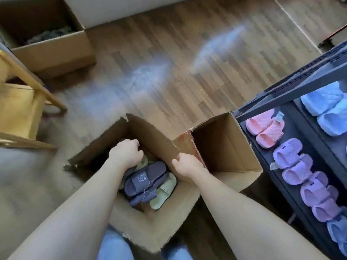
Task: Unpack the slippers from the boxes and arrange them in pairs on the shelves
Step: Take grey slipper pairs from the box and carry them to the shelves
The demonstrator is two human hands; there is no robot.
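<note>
An open cardboard box (pixel 161 220) stands on the floor in front of me. Inside lie dark grey-purple slippers (pixel 145 180) with a small bear label and pale green slippers (pixel 165 192) beneath them. My left hand (pixel 125 152) reaches into the box with fingers curled down among the slippers; what it grips is hidden. My right hand (pixel 187 164) holds the edge of the box's right flap. On the dark shelf (pixel 281 94) at the right stand pairs of pink slippers (pixel 265 129), purple slippers (pixel 293 162) and light blue slippers (pixel 326 107).
A second open box (pixel 249 166), with nothing seen inside, lies between the first box and the shelf. A third box (pixel 56 51) holding dark items stands at the back left. A wooden chair (pixel 22 102) is at the left. Wood floor stretches ahead.
</note>
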